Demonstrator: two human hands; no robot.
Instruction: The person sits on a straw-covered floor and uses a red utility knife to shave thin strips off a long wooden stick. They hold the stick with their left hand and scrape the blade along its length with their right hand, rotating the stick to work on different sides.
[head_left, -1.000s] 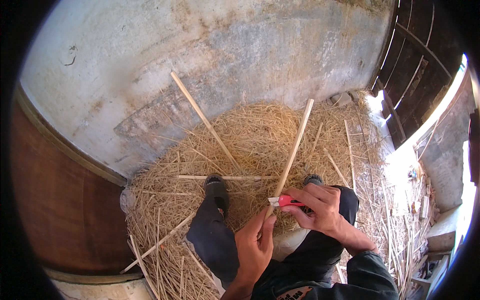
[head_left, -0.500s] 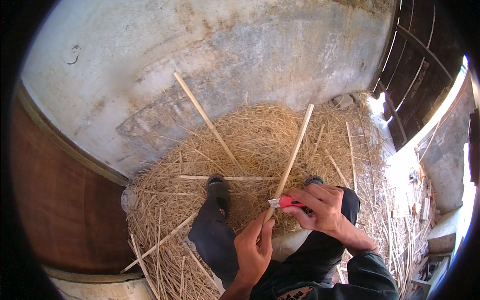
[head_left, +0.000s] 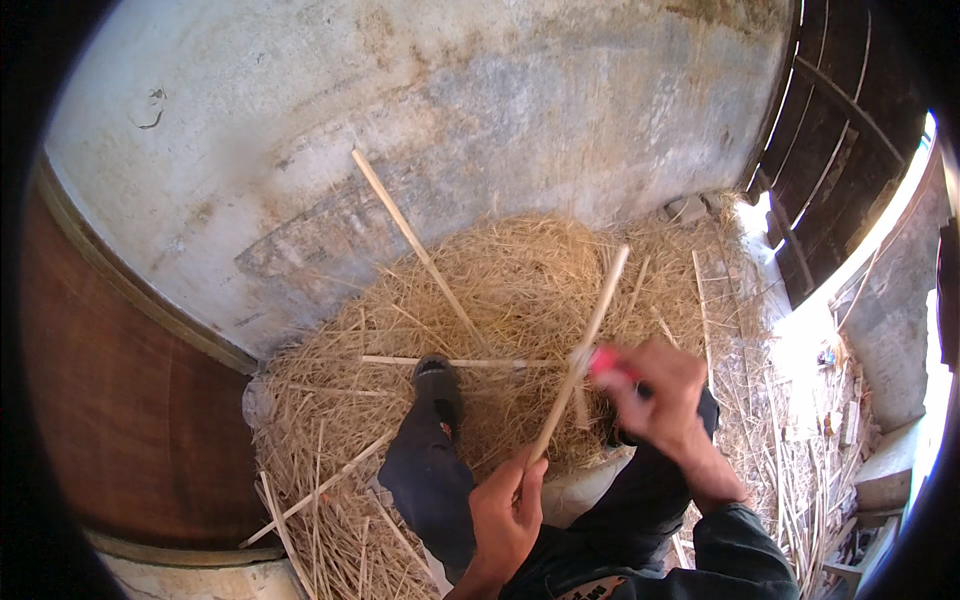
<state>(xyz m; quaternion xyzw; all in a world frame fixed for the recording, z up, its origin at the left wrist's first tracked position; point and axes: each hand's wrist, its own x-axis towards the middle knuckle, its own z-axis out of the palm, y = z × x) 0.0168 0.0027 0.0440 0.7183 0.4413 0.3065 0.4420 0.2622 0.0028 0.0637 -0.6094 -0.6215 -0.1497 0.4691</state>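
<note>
A pale wooden stick [head_left: 601,305] slants up and away from my left hand [head_left: 508,512], whose fingers are closed round its near end. My right hand [head_left: 655,392] is blurred by motion but grips a red utility knife [head_left: 607,364]. The knife's blade end is at the stick, around its middle; blur hides whether it cuts into the wood. Below the stick my legs are spread, with a dark shoe [head_left: 436,385] showing on the left.
Straw and shavings [head_left: 510,260] cover the floor. Another stick [head_left: 415,235] leans on the stained wall [head_left: 560,120]; one lies crosswise by my shoe. A brown panel [head_left: 140,400] stands left, a dark slatted door [head_left: 830,130] right, thin strips [head_left: 800,470] below it.
My right hand and the knife have moved up along the stick, away from my left hand. The stick's far end has dipped slightly lower. My left hand keeps its hold.
</note>
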